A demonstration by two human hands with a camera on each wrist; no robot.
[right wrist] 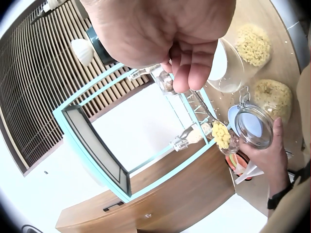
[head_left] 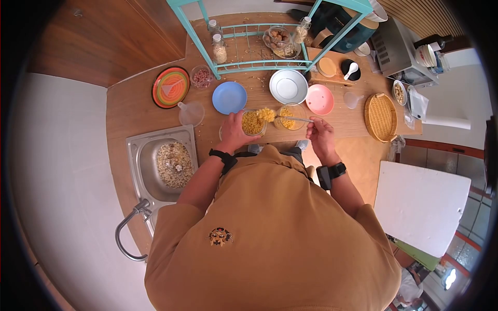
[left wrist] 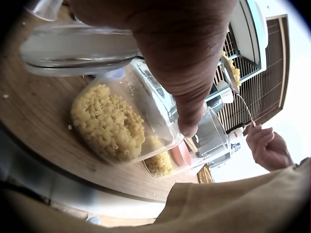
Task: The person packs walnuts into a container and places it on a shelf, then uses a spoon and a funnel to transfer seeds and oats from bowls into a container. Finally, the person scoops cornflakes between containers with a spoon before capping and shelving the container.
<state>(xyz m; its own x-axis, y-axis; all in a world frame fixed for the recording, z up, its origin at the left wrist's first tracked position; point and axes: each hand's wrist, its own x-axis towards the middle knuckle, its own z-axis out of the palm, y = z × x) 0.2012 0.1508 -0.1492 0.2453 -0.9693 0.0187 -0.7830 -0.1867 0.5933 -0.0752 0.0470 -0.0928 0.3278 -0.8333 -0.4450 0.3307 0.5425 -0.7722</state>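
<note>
My left hand (head_left: 236,132) grips a clear glass jar (left wrist: 154,124) with a wire clasp and open mouth, partly filled with macaroni (left wrist: 107,124). In the right wrist view, the left thumb and fingers (right wrist: 278,141) lie around its neck. My right hand (head_left: 321,136) pinches the handle of a metal spoon (right wrist: 204,104). Heaped macaroni (head_left: 266,114) sits on the spoon bowl, raised near the jar's mouth. Beside the jar, under the spoon handle, stands a second clear container (head_left: 296,110), also with macaroni in the bottom.
Behind the jars are a blue plate (head_left: 230,98), a white bowl (head_left: 288,87) and a pink bowl (head_left: 320,99). A turquoise rack (head_left: 238,68) stands further back. Left lie a funnel (head_left: 191,113) and a sink (head_left: 148,155) with grain-like pieces; right is a wicker basket (head_left: 380,117).
</note>
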